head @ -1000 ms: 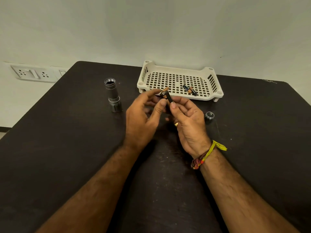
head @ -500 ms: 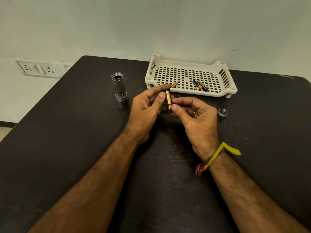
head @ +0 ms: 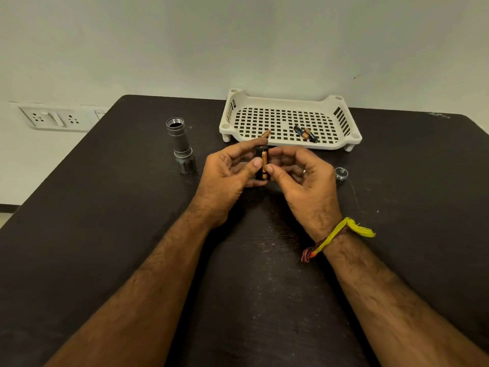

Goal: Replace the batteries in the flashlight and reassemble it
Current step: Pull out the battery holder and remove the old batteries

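Observation:
A black battery holder (head: 260, 163) with a copper-and-black battery (head: 264, 165) in its front slot stands upright between my hands. My left hand (head: 227, 178) grips the holder, thumb on its left side. My right hand (head: 299, 181) pinches it from the right, thumb tip against the battery. A loose copper battery (head: 265, 134) shows just above my left fingers, over the basket's front edge. The grey flashlight body (head: 181, 148) stands head-down at the left, its threaded end open upward. The tail cap (head: 341, 173) lies to the right of my right hand.
A cream perforated basket (head: 280, 102) sits at the table's far side with two batteries (head: 305, 133) lying in it. A wall socket panel (head: 57, 118) is beyond the dark table's left edge. The wall is close behind the table.
The holder has turned upright with the battery now facing me, and both thumbs have closed in on it. My right hand has curled more tightly around the holder's right side.

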